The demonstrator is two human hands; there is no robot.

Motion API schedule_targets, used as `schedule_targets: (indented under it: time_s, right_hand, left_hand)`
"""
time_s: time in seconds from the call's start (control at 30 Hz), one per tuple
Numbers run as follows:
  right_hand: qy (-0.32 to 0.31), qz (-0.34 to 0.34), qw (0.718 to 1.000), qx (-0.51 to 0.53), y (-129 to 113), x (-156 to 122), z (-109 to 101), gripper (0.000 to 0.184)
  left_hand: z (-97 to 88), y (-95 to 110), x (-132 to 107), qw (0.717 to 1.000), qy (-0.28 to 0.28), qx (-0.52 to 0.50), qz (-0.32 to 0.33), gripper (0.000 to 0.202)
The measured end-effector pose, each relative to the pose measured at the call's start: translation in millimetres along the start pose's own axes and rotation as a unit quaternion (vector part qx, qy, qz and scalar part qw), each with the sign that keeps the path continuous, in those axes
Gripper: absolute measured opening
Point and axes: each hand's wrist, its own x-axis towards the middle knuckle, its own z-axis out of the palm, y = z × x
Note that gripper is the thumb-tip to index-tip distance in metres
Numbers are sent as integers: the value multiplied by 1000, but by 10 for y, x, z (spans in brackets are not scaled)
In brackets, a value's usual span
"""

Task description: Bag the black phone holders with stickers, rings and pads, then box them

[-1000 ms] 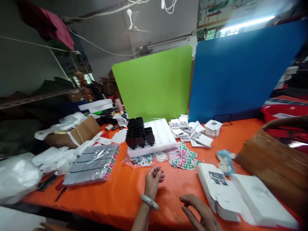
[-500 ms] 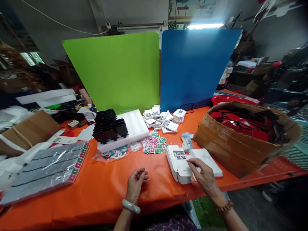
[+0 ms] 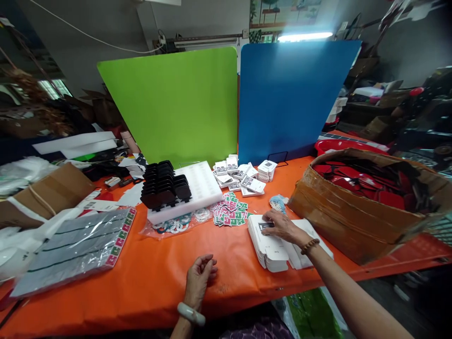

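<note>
My right hand (image 3: 282, 229) reaches over a stack of flat white folded cartons (image 3: 267, 245) with printed pictures. Its fingers stretch across the top carton near the far edge, covering part of the print; nothing is gripped that I can see. Beside the stack lies a second pile of white cartons (image 3: 316, 234), partly behind my right forearm. My left hand (image 3: 199, 278), a bangle on its wrist, hovers or rests near the orange cloth, holding nothing, fingers loosely bent and apart.
Small printed cards (image 3: 231, 210) and finished small boxes (image 3: 252, 184) lie at mid-table. Black pieces (image 3: 164, 186) stand on white foam (image 3: 201, 183). A cardboard box (image 3: 339, 221) of red and black parts stands right. Green (image 3: 173, 103) and blue panels (image 3: 282, 99) rise behind.
My right hand has moved from the right edge of the carton stack up and left onto its far part. My left hand has stayed nearly still. The view has shifted slightly.
</note>
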Motion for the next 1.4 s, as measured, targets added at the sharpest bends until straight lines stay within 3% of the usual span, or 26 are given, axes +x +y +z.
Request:
schedule_targets:
  time_s: [0.13,0.37,0.53,0.67,0.77,0.9,1.03,1.17,1.23,1.4]
  right_hand:
    - [-108,51,993,-23,-68,152,-116,22]
    - [-148,71,985,-49,-205,266,-215,30]
    - [-148,71,985,-43,-213,264,-215,31]
    - [-134,67,988,-31,-308,257,-315,19]
    - [-110,57,992,-17,-509,207,-439,10]
    - [-84,-20,996,34,-902,70,-502,10]
    - [-85,-69,990,90,-1244,-62,-360,8]
    - [-105,-45,976,186,-1401,-119,-75,8]
    - [-134,-4,954,268,-1418,-122,86,7]
    - [-223,57,864,448,-1420,-121,307,21]
  left_hand:
    - [37,-24,-23,1000,-8,3,-6,60]
    - [86,-35,-17,1000,-22,-1,-3,62]
    - [106,-3,-49,1000,-30,1,1,61]
    - [126,69,-89,999,-43,9,4,63]
    - [181,181,-132,998,-65,15,18,67]
    - [323,358,-243,990,-129,8,56,71]
    - [444,408,-356,969,-236,-21,70,69]
    - [415,353,-421,946,-298,-105,-71,85]
    - [356,337,-448,938,-302,-126,-113,87]
    - [247,329,-490,953,-264,-108,-101,84]
